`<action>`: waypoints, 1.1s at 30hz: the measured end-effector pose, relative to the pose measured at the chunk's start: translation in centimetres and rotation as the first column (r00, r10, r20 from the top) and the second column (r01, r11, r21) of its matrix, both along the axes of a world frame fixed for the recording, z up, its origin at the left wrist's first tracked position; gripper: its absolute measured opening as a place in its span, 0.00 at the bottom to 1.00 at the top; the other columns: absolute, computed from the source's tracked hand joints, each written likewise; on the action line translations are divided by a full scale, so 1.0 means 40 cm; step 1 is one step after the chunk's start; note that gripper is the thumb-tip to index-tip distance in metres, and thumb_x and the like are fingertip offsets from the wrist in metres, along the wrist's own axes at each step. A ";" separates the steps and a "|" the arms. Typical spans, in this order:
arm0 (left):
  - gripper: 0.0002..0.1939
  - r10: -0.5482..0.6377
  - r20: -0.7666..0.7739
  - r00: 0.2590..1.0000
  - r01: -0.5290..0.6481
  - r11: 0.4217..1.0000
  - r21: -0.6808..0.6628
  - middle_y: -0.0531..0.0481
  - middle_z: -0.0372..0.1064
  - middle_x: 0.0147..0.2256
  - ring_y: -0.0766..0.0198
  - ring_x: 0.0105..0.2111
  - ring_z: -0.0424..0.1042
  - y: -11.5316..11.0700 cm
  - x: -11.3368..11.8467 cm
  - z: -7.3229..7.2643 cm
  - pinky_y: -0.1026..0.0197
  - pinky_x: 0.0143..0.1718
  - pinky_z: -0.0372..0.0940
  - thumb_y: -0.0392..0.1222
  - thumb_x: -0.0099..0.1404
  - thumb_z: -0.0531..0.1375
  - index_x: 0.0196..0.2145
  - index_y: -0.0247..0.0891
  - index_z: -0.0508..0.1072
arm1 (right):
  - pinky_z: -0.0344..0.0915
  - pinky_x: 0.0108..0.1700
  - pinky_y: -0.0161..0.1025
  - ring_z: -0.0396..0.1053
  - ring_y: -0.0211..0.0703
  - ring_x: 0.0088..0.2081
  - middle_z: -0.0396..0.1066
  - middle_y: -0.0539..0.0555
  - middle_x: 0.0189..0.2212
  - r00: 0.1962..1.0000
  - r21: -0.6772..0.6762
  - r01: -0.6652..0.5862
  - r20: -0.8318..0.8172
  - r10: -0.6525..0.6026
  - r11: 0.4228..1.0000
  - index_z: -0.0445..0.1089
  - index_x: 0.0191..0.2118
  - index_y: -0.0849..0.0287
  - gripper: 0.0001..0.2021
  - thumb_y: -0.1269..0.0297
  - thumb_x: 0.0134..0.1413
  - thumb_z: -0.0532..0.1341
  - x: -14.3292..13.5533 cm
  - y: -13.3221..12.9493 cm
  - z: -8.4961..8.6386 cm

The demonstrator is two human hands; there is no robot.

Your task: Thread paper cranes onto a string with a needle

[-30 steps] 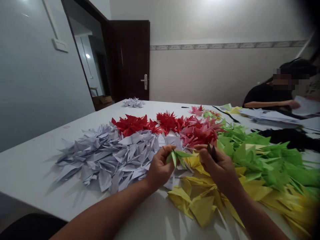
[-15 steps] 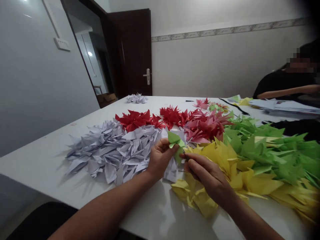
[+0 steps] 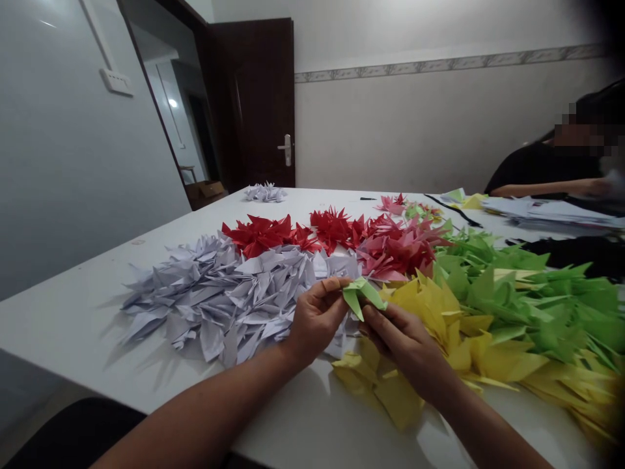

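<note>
A light green folded paper flower [image 3: 362,297] with pointed petals is held above the table between both hands. My left hand [image 3: 319,318] pinches its left edge between thumb and fingers. On the right side, my right hand [image 3: 401,332] grips the flower with thumb and fingertips; anything else inside those fingers is hidden. Just behind and left of my left hand lies a heap of white folded paper pieces [image 3: 209,306]. Yellow folded paper pieces [image 3: 439,309] lie around my right hand, and some sit below it.
Red pieces [image 3: 258,236], pink pieces [image 3: 400,247] and green pieces [image 3: 527,299] lie heaped on the white table [image 3: 68,306]. A person in black [image 3: 541,166] sits at the far right by stacked paper sheets [image 3: 551,212]. A black strip [image 3: 452,210] lies nearby.
The green flower has turned and come slightly lower, its petals now pointing down and right. My right fingers have moved up onto it. The other person's hand has shifted and holds something pale.
</note>
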State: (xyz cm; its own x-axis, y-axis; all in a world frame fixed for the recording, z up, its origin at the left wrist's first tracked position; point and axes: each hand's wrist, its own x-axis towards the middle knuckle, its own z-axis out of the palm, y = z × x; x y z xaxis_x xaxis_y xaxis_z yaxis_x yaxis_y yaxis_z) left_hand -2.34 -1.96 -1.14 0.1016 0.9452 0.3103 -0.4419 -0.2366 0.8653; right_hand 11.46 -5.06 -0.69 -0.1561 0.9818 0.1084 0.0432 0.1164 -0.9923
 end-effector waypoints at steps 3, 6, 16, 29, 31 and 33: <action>0.15 0.002 -0.010 1.000 -0.002 1.000 0.011 0.49 0.75 0.31 0.68 0.31 0.72 -0.001 -0.001 0.001 0.67 0.35 0.67 0.44 0.50 0.69 0.34 0.35 0.76 | 0.45 0.19 0.29 0.48 0.30 0.19 0.53 0.45 0.17 0.999 -0.088 0.027 -0.019 -0.028 0.996 0.62 0.25 0.60 0.26 0.38 0.42 0.61 -0.005 -0.002 0.012; 0.15 -0.016 -0.048 0.999 0.017 1.000 0.018 0.49 0.75 0.31 0.68 0.30 0.72 0.001 -0.002 -0.003 0.67 0.33 0.67 0.43 0.51 0.68 0.36 0.35 0.76 | 0.44 0.18 0.29 0.48 0.30 0.18 0.53 0.45 0.16 0.998 -0.127 0.046 -0.025 -0.050 0.991 0.61 0.23 0.59 0.27 0.37 0.39 0.62 -0.008 -0.003 0.020; 0.14 -0.036 -0.020 0.999 0.036 0.999 0.015 0.50 0.74 0.30 0.67 0.30 0.72 0.008 0.000 -0.008 0.66 0.34 0.68 0.43 0.51 0.68 0.35 0.35 0.76 | 0.41 0.17 0.30 0.46 0.28 0.17 0.51 0.43 0.16 0.996 -0.085 0.031 -0.078 -0.038 0.996 0.64 0.25 0.60 0.25 0.40 0.38 0.64 -0.004 -0.003 0.025; 0.13 -0.091 0.306 0.948 0.209 0.902 -0.379 0.53 0.72 0.25 0.68 0.26 0.73 0.019 -0.014 0.022 0.68 0.28 0.66 0.40 0.47 0.69 0.28 0.35 0.69 | 0.59 0.25 0.31 0.62 0.34 0.25 0.69 0.51 0.26 0.996 0.120 0.066 0.052 -0.072 0.991 0.75 0.37 0.60 0.19 0.48 0.49 0.62 0.017 0.014 -0.015; 0.13 -0.143 0.298 0.944 0.252 0.895 -0.368 0.52 0.72 0.26 0.68 0.26 0.73 0.016 -0.014 0.020 0.67 0.29 0.66 0.41 0.48 0.68 0.28 0.34 0.69 | 0.62 0.28 0.32 0.64 0.36 0.27 0.71 0.52 0.27 0.993 0.153 0.067 0.083 -0.080 0.986 0.74 0.39 0.60 0.19 0.49 0.50 0.61 0.018 0.015 -0.014; 0.13 -0.174 0.285 0.943 0.275 0.888 -0.368 0.51 0.72 0.25 0.67 0.26 0.73 0.013 -0.013 0.020 0.67 0.29 0.66 0.41 0.48 0.68 0.29 0.34 0.69 | 0.64 0.30 0.34 0.66 0.38 0.29 0.72 0.53 0.28 0.988 0.197 0.062 0.127 -0.088 0.979 0.74 0.39 0.60 0.18 0.50 0.51 0.60 0.022 0.014 -0.011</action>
